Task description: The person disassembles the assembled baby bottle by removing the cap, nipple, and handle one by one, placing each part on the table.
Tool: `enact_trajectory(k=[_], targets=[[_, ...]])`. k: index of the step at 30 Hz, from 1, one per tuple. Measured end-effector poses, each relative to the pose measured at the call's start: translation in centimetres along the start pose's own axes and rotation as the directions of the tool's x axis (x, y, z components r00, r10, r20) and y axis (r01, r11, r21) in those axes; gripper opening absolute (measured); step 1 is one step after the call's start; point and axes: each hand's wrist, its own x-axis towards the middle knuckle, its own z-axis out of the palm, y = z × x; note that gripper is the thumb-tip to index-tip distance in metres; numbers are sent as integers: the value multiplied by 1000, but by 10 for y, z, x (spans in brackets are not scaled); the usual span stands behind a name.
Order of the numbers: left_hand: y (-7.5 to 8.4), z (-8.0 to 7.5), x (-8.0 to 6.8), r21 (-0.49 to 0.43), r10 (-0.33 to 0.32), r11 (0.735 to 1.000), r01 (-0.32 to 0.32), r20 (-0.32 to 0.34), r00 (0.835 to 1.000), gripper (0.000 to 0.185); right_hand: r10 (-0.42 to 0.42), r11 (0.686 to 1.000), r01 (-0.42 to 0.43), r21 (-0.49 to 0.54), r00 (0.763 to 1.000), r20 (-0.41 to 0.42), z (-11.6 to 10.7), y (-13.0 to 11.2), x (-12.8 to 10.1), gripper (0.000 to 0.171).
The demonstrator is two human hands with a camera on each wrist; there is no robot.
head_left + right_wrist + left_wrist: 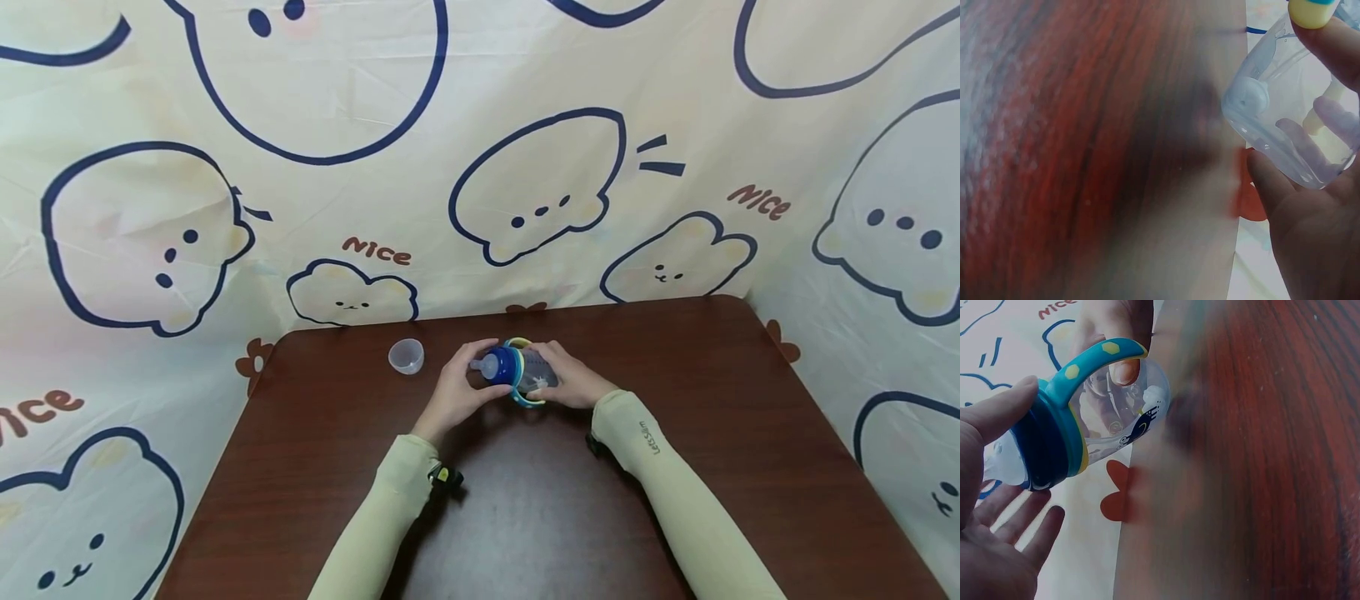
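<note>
A baby bottle (534, 372) lies nearly level above the table, its teat towards the left. It has a clear printed body, a dark blue collar (1044, 444) and a teal-and-yellow handle (1094, 365). My right hand (570, 379) grips the clear body (1285, 125), fingers and thumb bent around it. At the teat end, my left hand (461, 385) pinches the collar between its thumb (1007, 409) and fingertips. The other left fingers spread loosely below. A small white piece (1250, 95) shows at the bottom inside the bottle.
A translucent domed cap (407, 356) sits on the brown wooden table (540, 517), left of the left hand near the back edge. A cartoon-printed cloth (360, 200) hangs behind the table and along its sides.
</note>
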Motion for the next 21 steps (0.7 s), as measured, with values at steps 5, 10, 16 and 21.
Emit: enact_trajectory(k=[5, 10, 16, 21], targets=[[1, -2, 1, -13, 54, 998, -54, 18, 998, 73, -6, 1000, 6, 2, 1000, -3, 0, 1, 1, 83], [2, -3, 2, -8, 69, 998, -68, 29, 997, 70, -5, 1000, 5, 2, 1000, 0, 0, 2, 2, 84], [3, -2, 2, -9, 43, 999, -43, 28, 999, 65, 7, 1000, -7, 1, 1000, 0, -2, 1, 2, 84], [2, 0, 2, -16, 30, 999, -29, 17, 999, 65, 5, 1000, -5, 2, 1000, 0, 0, 2, 2, 84]])
